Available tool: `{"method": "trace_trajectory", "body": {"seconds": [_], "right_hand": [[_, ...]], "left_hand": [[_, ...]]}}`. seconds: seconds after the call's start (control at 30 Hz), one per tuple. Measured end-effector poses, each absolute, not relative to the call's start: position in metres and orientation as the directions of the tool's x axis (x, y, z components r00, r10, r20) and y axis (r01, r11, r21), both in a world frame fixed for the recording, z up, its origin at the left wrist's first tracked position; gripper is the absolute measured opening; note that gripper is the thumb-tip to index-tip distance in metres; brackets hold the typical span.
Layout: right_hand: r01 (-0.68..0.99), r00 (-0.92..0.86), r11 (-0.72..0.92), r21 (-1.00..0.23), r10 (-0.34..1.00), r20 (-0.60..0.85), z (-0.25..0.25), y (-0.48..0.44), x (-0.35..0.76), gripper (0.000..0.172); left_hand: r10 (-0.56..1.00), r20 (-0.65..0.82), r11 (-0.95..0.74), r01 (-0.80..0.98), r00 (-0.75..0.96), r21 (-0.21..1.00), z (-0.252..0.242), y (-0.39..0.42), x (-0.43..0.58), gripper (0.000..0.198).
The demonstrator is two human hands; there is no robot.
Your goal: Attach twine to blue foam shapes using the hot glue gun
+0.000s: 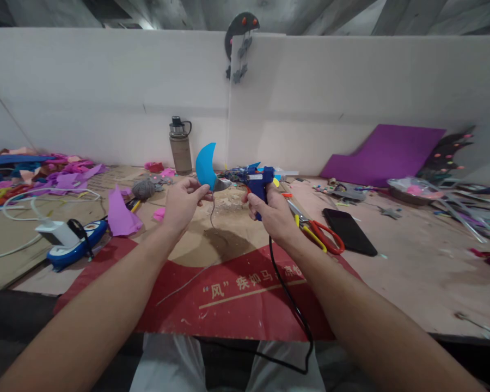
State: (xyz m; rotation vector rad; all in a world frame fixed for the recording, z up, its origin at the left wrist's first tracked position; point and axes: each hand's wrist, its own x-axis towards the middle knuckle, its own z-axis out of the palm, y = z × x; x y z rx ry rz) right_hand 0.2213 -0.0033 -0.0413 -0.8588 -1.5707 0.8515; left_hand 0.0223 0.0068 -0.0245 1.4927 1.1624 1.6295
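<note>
Between the fingers of my left hand (190, 198) is a blue crescent cutout (206, 165), held upright, with a grey part at its lower right. A thin grey string (212, 215) hangs down from it toward the table. My right hand (271, 209) is wrapped round the handle of a blue hot glue gun (260, 179). The gun's nozzle end points left at the grey part; whether they touch I cannot tell. A black cord (278, 277) runs down from the gun's handle past the table edge.
Scissors with red handles (325, 237) and a black phone (349, 231) lie right of my hand. A water bottle (180, 147) stands at the wall. Grey yarn (142, 189), purple felt (122, 215) and a blue power strip (77, 245) lie left. A red printed sheet (237, 305) covers the front.
</note>
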Motion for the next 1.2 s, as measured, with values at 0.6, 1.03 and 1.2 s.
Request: {"method": "trace_trajectory", "body": {"seconds": [0.6, 1.03, 1.2], "right_hand": [[0.647, 0.122, 0.221, -0.73, 0.915, 0.385, -0.047, 0.021, 0.243, 0.028], [0.076, -0.212, 0.351, -0.933, 0.92, 0.329, -0.049, -0.012, 0.169, 0.013], [0.452, -0.208, 0.624, -0.638, 0.769, 0.605, -0.034, -0.016, 0.185, 0.006]], "left_hand": [[0.92, 0.335, -0.34, 0.009, -0.204, 0.94, -0.024, 0.007, 0.027, 0.021], [0.855, 0.487, -0.412, 0.335, -0.178, 0.847, -0.027, -0.001, 0.036, 0.015], [0.86, 0.483, -0.389, 0.4, -0.166, 0.83, -0.028, -0.003, 0.037, 0.015]]}}
